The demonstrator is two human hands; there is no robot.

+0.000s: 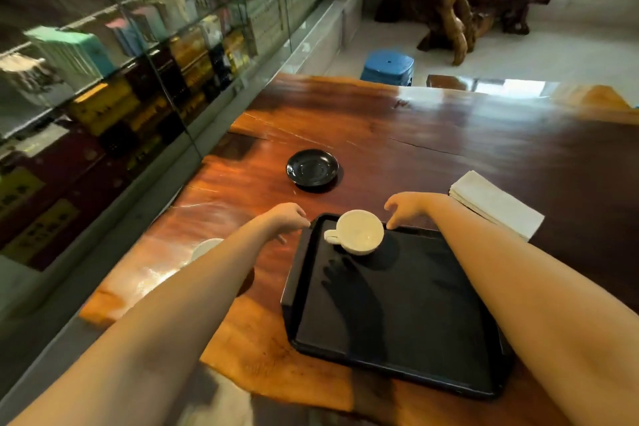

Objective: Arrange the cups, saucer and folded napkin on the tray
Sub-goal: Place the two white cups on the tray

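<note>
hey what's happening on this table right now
A person is setting up a black tray on a wooden table. One white cup already sits in the tray's far left corner. Both hands are empty and open: the left hand hovers just off the tray's far left corner, the right hand by the far rim beside the cup. The black saucer and the folded white napkin lie on the table. Another white object, possibly a second cup, peeks out behind the left forearm.

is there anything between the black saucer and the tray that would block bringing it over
Nothing visible does. The black saucer sits alone on the table beyond the tray, with bare wood between them. Only the white cup occupies the tray's far left corner.
</note>
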